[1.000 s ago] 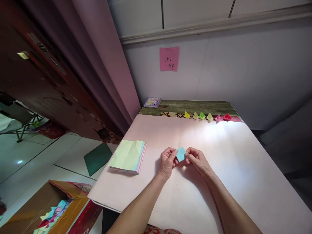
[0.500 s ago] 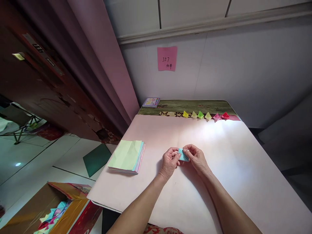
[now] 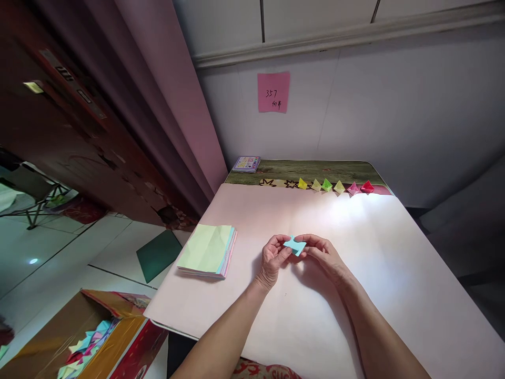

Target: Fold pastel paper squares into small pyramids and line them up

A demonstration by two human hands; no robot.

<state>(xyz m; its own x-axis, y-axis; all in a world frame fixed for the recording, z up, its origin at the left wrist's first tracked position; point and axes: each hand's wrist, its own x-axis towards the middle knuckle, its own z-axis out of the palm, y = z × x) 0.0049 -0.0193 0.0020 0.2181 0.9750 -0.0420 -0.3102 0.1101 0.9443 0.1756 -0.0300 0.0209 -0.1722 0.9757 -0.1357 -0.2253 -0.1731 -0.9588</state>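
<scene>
Pale-green-topped square paper stack [image 3: 205, 249]; beyond it, rightward, six small multicoloured folded-paper pieces [image 3: 327, 185]. Right of stack, pinched in fingers of left hand [image 3: 273, 259] and right hand [image 3: 324, 256]: small light-blue folded paper [image 3: 295, 246] with projecting points.

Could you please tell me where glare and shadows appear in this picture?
Head view: bright glare on the pale pink table covering, near the small multicoloured folded-paper shapes; head view: a soft shadow below the bare right hand; head view: a small white reflection on the greyish tiled floor.
</scene>
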